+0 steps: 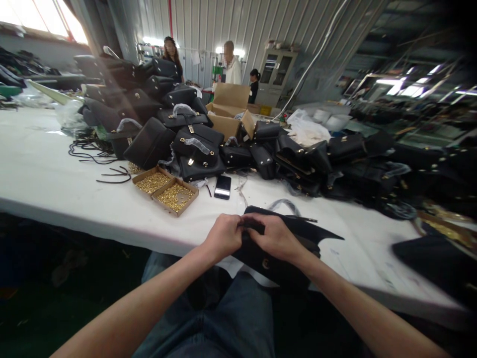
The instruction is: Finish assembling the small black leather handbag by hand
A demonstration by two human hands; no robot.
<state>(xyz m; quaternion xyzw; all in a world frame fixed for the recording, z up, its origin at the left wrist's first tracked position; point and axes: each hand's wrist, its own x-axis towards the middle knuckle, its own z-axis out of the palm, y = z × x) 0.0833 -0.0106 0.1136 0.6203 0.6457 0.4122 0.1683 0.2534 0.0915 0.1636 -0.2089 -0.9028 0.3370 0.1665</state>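
A black handbag [283, 263] lies at the table's front edge before me, its flap spread to the right and a plastic-wrapped handle behind. At the bag's left end, my left hand [224, 233] is closed, thumb and fingers pinched at the corner; whether a small part is between them is hidden. My right hand [274, 236] curls over the same end, its fingers gripping the bag's edge and meeting the left fingertips. A gold-coloured emblem [266, 263] shows on the bag's front, below the right hand.
Two cardboard trays of small gold hardware [176, 197] stand left, near a phone [222, 187]. Piled black handbags [197, 144] line the back of the white table [93, 204], around an open carton [228, 99]. Black cords [114, 175] lie left. Several people stand beyond.
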